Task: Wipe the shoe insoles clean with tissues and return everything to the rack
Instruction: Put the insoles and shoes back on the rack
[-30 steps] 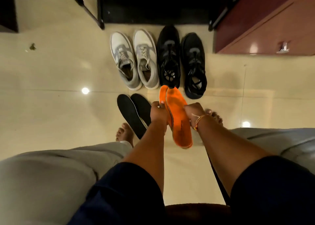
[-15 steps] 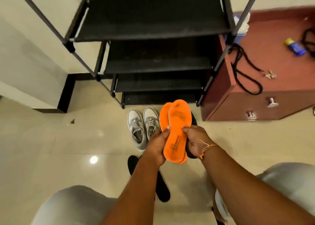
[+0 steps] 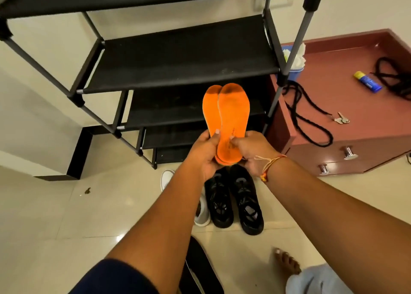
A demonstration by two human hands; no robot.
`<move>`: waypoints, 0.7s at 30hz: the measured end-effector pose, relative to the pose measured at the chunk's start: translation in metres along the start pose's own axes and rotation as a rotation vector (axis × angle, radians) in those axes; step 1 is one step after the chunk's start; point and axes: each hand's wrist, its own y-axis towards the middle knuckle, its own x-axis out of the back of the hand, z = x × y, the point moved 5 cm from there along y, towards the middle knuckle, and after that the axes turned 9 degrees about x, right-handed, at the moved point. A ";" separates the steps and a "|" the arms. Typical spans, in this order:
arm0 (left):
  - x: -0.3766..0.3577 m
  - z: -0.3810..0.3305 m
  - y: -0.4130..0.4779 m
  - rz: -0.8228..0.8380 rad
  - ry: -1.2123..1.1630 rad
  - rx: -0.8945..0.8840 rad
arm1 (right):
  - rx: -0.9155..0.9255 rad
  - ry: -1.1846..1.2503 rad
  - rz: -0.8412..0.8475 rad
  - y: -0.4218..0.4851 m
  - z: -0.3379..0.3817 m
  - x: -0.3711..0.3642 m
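Together, two flat orange foam insoles in both hands.

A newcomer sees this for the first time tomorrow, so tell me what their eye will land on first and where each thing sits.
The orange insoles stand out first, held overlapped at the centre by the left hand and right hand near their heel ends. Behind them rises the black shoe rack, and below the hands black shoes sit on the pale floor. At right, a red-brown cabinet carries a blue-and-yellow container.
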 end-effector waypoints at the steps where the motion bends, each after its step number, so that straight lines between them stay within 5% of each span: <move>1: -0.005 -0.006 0.007 -0.005 0.003 -0.007 | 0.023 0.005 -0.048 0.013 0.000 0.005; 11: -0.019 -0.041 0.074 -0.279 0.090 -0.021 | -0.007 0.011 -0.255 0.096 0.018 0.040; 21: -0.019 -0.079 0.108 -0.343 0.428 -0.254 | -0.026 0.067 -0.325 0.122 -0.004 0.057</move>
